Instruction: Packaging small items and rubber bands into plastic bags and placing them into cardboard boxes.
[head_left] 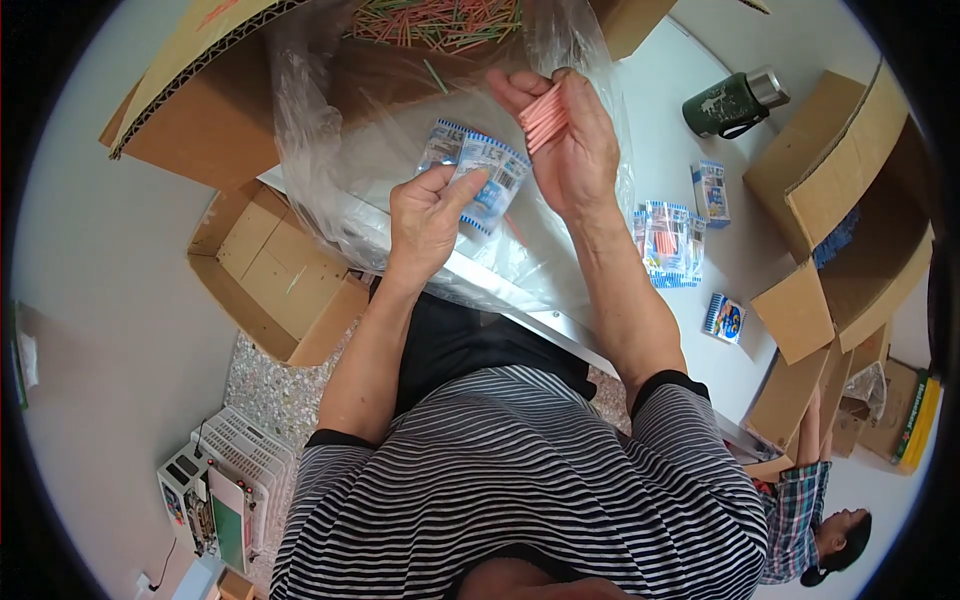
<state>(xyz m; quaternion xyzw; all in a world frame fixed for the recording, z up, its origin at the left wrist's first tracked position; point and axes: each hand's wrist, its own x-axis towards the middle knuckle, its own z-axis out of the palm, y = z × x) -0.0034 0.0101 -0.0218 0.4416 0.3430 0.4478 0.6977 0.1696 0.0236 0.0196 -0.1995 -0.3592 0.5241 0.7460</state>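
- Pink sticks [543, 118], thin and straight, lie bunched in the right hand [588, 150], its fingers partly curled and closed about them, above crumpled clear plastic [320, 110].
- Near and to the left, the left hand [425, 220] clamps glossy blue-and-white packets [500, 168], thumb pressed flat on top.
- Slim sticks probably call for a light, even hold with ends level; a firm, flat thumb should keep the slick film from sliding.
- On the far side, stiff brown cardboard [210, 110] frames a tangled heap of pink and green sticks [440, 22].
- Right, loose packets [668, 240] and a rounded dark-green flask [725, 105] occupy a smooth white table [655, 100].
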